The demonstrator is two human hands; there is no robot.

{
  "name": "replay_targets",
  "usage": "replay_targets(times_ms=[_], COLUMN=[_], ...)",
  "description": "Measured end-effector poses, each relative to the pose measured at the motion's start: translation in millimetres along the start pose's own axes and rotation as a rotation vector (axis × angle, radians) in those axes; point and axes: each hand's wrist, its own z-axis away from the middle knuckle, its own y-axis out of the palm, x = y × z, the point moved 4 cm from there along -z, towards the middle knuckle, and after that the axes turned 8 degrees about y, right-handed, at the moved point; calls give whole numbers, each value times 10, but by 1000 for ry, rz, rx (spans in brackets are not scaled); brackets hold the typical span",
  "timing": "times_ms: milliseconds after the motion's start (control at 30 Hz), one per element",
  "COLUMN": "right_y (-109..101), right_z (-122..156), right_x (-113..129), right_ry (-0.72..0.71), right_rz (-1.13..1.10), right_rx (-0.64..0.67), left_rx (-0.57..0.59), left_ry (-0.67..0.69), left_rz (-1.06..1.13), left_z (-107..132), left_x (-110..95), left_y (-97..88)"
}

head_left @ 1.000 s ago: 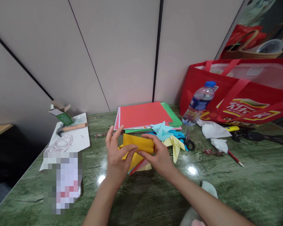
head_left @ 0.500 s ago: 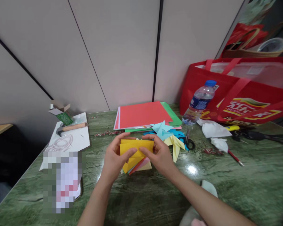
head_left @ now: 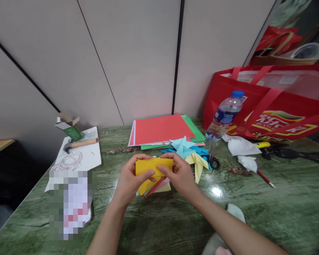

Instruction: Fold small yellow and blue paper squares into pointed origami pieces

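Observation:
A folded yellow sheet of paper [head_left: 151, 166] is held level between my two hands. My left hand [head_left: 134, 177] grips its left end, thumb on the near face and fingers behind. At the right end my right hand [head_left: 177, 170] pinches it the same way, its thumb pressed on the paper. Just below lies a small pile of coloured paper squares [head_left: 162, 186], yellow, red, pink and cream, partly hidden by the held sheet. Beyond my right hand are a light blue folded star [head_left: 183, 147] and a pale yellow folded paper shape [head_left: 198, 163].
Behind sits a stack of red and green sheets [head_left: 162, 129]. To the right are scissors [head_left: 214, 161], a water bottle [head_left: 224, 117], tissues [head_left: 241, 145], a red pencil [head_left: 266, 177] and a red bag [head_left: 271, 102]. A hammer [head_left: 82, 143] and bead strings [head_left: 69, 161] lie on a white board at left.
The upper edges of the yellow paper have come together into one smooth band, where two layers showed before. My fingers have closed in slightly; both hands stay in place.

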Motion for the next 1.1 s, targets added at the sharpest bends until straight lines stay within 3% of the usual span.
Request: replay_targets(times_ms=[533, 1100], right_y=[-4, -42], right_z=[-16, -26], right_x=[-27, 20], right_ry=[50, -3], right_rz=[-11, 71], right_rx=[6, -75], left_rx=[-42, -67], left_ry=[-22, -28], left_rz=[42, 72], left_z=[-14, -20], left_x=[26, 18], left_y=[-11, -8])
